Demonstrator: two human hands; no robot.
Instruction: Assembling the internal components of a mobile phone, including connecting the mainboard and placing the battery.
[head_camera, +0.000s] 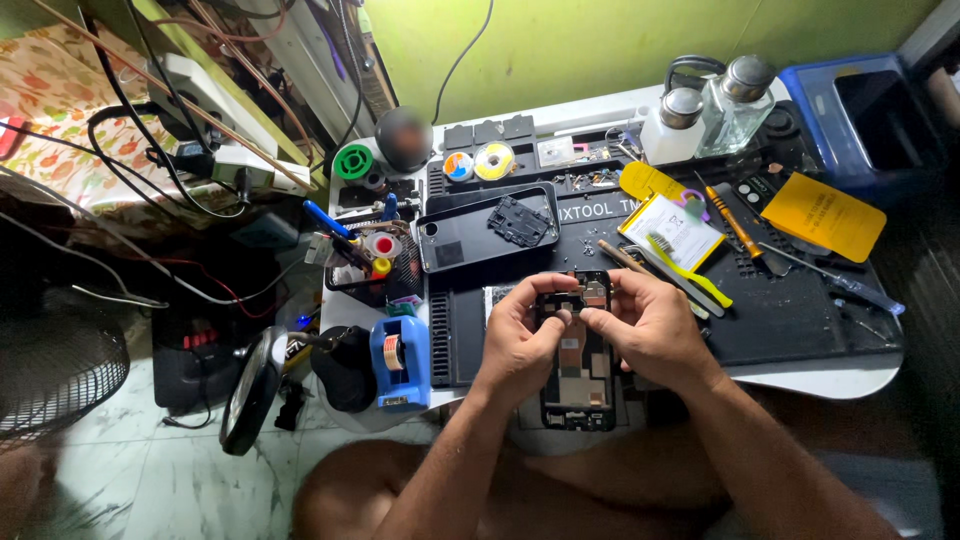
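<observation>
Opened phone frame (578, 360), lower centre: long axis vertical; our left hand (515, 335) and right hand (650, 328) pinch its upper end.

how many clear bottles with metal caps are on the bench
2. Both stand at the back right of the bench: a squat white-looking bottle and, touching its right side, a taller clear bottle. Others may be hidden among the clutter.
</observation>
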